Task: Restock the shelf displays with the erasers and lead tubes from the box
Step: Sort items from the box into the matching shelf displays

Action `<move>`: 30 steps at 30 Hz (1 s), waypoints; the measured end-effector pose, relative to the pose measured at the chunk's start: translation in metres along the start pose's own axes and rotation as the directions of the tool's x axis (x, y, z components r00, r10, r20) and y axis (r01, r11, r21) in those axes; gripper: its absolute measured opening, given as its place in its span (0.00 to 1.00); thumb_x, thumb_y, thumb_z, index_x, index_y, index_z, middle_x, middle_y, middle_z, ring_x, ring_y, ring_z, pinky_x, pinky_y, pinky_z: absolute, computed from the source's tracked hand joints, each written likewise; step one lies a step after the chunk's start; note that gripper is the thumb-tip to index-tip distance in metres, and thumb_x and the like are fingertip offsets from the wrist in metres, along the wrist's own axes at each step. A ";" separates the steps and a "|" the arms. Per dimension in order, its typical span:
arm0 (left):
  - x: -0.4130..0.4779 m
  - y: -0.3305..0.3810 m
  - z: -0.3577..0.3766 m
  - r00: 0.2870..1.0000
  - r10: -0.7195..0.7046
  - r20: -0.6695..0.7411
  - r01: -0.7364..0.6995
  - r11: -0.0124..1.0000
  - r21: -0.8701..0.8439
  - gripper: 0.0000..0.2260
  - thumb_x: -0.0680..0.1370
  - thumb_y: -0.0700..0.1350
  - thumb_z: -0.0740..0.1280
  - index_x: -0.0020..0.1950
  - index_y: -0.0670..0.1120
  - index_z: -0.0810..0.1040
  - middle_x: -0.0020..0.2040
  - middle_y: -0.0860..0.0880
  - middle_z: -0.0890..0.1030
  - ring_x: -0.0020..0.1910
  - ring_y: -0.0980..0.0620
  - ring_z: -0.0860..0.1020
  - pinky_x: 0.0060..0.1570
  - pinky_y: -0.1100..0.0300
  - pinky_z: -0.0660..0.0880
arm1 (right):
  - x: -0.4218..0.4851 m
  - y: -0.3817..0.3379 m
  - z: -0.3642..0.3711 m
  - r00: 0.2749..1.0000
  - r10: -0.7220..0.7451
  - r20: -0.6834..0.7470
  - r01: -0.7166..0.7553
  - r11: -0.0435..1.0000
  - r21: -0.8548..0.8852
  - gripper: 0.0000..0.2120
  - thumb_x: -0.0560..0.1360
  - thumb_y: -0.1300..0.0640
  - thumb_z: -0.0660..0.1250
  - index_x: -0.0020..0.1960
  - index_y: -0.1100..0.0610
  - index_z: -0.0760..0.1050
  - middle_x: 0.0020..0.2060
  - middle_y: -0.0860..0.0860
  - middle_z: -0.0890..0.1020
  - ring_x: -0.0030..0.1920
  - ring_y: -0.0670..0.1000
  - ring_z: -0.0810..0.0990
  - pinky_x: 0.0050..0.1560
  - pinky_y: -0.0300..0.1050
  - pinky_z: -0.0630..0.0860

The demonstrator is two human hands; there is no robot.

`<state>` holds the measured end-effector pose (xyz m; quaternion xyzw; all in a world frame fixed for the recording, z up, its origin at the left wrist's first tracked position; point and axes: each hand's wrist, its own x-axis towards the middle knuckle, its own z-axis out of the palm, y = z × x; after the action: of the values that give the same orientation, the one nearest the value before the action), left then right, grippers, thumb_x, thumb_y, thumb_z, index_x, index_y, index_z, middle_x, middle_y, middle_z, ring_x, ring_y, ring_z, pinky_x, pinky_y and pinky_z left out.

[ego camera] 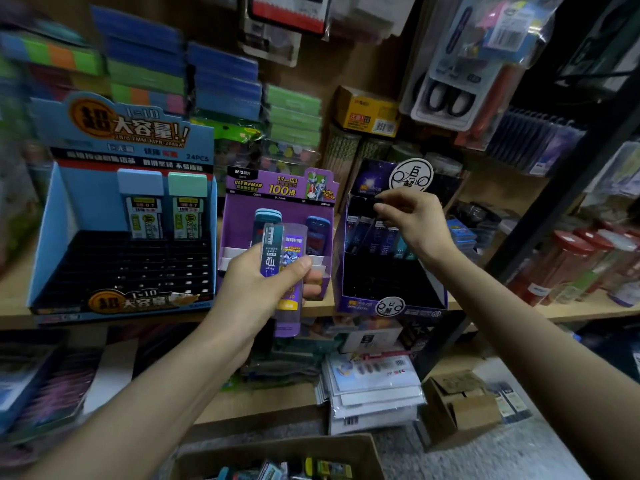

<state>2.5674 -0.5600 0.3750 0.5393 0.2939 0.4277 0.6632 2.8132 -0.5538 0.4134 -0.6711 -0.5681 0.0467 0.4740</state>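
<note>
Gripping two lead tubes (281, 252) in left hand (266, 285), just before purple display (239, 209); pinching small dark item (376, 201) with right hand (414, 221) above dark display (391, 285); more stock in cardboard box (277, 446) below

Bare left grip (266, 285) and right grip (412, 220) on bare, slim forearms (166, 386).

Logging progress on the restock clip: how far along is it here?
Roughly early to midway. Done: blue display holds two stocked tubes at the back, dark display one back row; their front slots are bare. In hand: left hand grips two lead tubes, right hand pinches a small dark item over the dark display. Left: the cardboard box below holds more stock.
</note>
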 end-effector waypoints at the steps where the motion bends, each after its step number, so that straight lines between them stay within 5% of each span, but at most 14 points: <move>1: 0.000 0.000 0.001 1.000 0.004 0.004 -0.004 1.000 -0.002 0.06 0.75 0.41 0.68 0.52 0.46 0.77 0.41 0.47 0.85 0.38 0.50 0.84 0.31 0.65 0.77 | 0.001 0.000 0.001 1.000 -0.003 0.024 0.003 1.000 0.010 0.06 0.74 0.62 0.69 0.50 0.56 0.80 0.42 0.53 0.82 0.45 0.55 0.82 0.51 0.54 0.79; 9: 0.000 -0.001 0.008 0.999 0.023 0.032 -0.023 1.000 0.005 0.04 0.75 0.40 0.68 0.49 0.45 0.77 0.39 0.46 0.85 0.36 0.50 0.84 0.30 0.65 0.77 | 0.014 0.008 0.023 0.993 0.115 0.004 -0.115 0.993 -0.038 0.08 0.73 0.60 0.70 0.51 0.61 0.80 0.41 0.55 0.83 0.42 0.53 0.83 0.50 0.50 0.80; 18: -0.002 0.000 0.010 0.998 0.023 0.056 -0.023 1.000 0.010 0.07 0.75 0.40 0.68 0.53 0.44 0.77 0.41 0.45 0.85 0.37 0.48 0.84 0.31 0.65 0.77 | -0.001 -0.012 0.021 0.991 0.132 -0.034 -0.135 0.934 -0.332 0.10 0.75 0.53 0.69 0.51 0.59 0.77 0.42 0.54 0.81 0.43 0.53 0.80 0.47 0.50 0.78; 20: -0.003 -0.001 0.009 0.997 0.026 0.066 -0.025 1.000 -0.004 0.07 0.76 0.40 0.67 0.54 0.43 0.76 0.41 0.44 0.85 0.37 0.48 0.84 0.31 0.64 0.77 | -0.023 -0.026 0.015 0.997 0.071 -0.032 -0.076 0.975 -0.208 0.09 0.76 0.50 0.66 0.48 0.55 0.73 0.40 0.51 0.80 0.41 0.51 0.80 0.42 0.48 0.77; 23: -0.003 -0.001 0.012 0.994 0.017 0.110 -0.015 1.000 -0.023 0.06 0.76 0.38 0.67 0.52 0.42 0.76 0.40 0.43 0.85 0.35 0.48 0.84 0.31 0.64 0.78 | -0.059 -0.050 0.009 0.965 0.152 0.212 -0.204 0.947 0.249 0.11 0.77 0.47 0.64 0.45 0.54 0.77 0.34 0.46 0.80 0.36 0.43 0.77 0.35 0.39 0.74; 26: -0.005 -0.004 0.017 0.975 0.006 0.221 -0.006 1.000 -0.004 0.06 0.75 0.34 0.67 0.48 0.43 0.76 0.36 0.44 0.84 0.32 0.51 0.83 0.31 0.64 0.78 | -0.080 -0.068 0.013 0.919 0.127 0.372 -0.256 0.911 0.322 0.07 0.76 0.53 0.66 0.42 0.55 0.78 0.33 0.45 0.78 0.33 0.38 0.74 0.33 0.31 0.70; 30: -0.008 -0.008 0.017 0.959 0.019 0.282 -0.035 0.998 0.053 0.08 0.73 0.34 0.67 0.50 0.44 0.76 0.36 0.48 0.84 0.34 0.54 0.83 0.33 0.66 0.77 | -0.091 -0.076 0.012 0.920 0.111 0.375 -0.246 0.910 0.335 0.04 0.75 0.61 0.66 0.43 0.59 0.78 0.35 0.53 0.78 0.32 0.40 0.74 0.33 0.29 0.69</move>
<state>2.5800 -0.5757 0.3703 0.6173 0.2016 0.3472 0.6766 2.7200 -0.6271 0.4162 -0.5990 -0.5582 0.3160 0.4793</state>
